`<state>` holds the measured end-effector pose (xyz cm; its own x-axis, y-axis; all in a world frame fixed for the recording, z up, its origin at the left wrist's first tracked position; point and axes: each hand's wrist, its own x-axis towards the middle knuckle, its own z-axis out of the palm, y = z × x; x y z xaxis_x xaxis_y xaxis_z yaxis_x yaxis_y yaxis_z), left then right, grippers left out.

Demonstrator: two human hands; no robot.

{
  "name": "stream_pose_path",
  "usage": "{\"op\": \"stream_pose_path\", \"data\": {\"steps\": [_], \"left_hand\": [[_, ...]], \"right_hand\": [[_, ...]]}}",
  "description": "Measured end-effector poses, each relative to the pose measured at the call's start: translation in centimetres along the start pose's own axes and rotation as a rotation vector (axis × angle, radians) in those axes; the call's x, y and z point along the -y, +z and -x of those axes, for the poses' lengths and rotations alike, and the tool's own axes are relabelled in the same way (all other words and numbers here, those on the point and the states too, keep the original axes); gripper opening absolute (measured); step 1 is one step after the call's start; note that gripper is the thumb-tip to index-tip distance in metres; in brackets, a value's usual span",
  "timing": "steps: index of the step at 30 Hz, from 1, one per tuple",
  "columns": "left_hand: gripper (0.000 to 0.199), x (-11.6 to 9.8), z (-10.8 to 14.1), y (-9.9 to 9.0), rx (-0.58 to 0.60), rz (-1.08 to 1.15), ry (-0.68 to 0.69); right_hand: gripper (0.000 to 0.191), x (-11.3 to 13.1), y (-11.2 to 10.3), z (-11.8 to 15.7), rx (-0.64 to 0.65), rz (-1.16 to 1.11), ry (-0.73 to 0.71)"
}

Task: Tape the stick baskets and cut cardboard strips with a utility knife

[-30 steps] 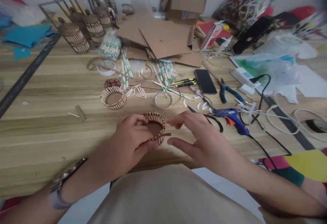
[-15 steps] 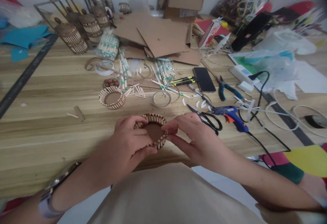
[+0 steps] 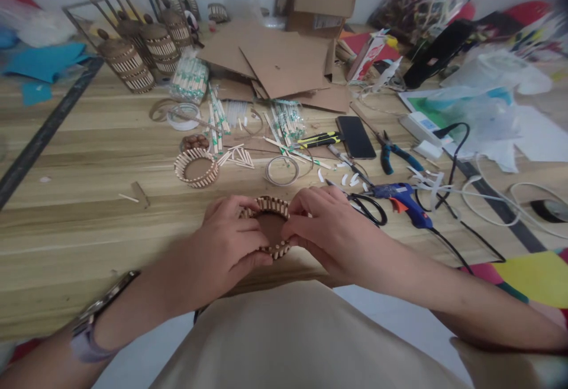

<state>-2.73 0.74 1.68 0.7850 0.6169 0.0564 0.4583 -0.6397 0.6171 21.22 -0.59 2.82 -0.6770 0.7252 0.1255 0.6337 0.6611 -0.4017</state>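
Observation:
A small round basket (image 3: 269, 222) with a brown base and a wall of short wooden sticks sits at the table's front edge. My left hand (image 3: 235, 232) is closed around its left side, fingers over the rim and thumb at the front. On the right side, my right hand (image 3: 322, 223) pinches the rim, with fingertips bent into the basket; part of the wall is hidden behind them. Farther back and to the left stands a similar round basket (image 3: 196, 168). Scissors (image 3: 368, 207) and a blue glue gun (image 3: 402, 200) lie right of my right hand.
Behind the baskets lie cut sticks (image 3: 237, 155), a tape roll (image 3: 282, 171), a utility knife (image 3: 318, 139), a phone (image 3: 355, 136) and pliers (image 3: 393, 152). Cardboard sheets (image 3: 284, 61) are farther back. Stick-covered lanterns (image 3: 128, 67) stand at the back left. Cables cross the right side.
My right hand has shifted slightly left and curled its fingers in over the basket's right rim. My left hand keeps its hold. The whole view has shifted slightly.

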Motion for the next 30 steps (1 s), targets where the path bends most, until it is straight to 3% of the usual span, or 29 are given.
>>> {"op": "stream_pose_path", "data": {"steps": [9, 13, 20, 30], "left_hand": [[0.027, 0.2, -0.3, -0.3, -0.02, 0.04, 0.024], [0.026, 0.5, -0.2, -0.3, -0.036, 0.025, 0.028], [0.028, 0.1, -0.2, -0.1, -0.02, 0.007, 0.033], [0.013, 1.3, -0.1, -0.6, 0.047, 0.049, 0.033]], "right_hand": [[0.015, -0.3, -0.5, -0.3, 0.086, -0.194, 0.003], [0.03, -0.8, -0.8, -0.2, 0.074, -0.215, 0.04], [0.001, -0.6, 0.1, -0.7, 0.087, -0.255, 0.018], [0.006, -1.2, 0.4, -0.4, 0.066, -0.304, -0.057]]}}
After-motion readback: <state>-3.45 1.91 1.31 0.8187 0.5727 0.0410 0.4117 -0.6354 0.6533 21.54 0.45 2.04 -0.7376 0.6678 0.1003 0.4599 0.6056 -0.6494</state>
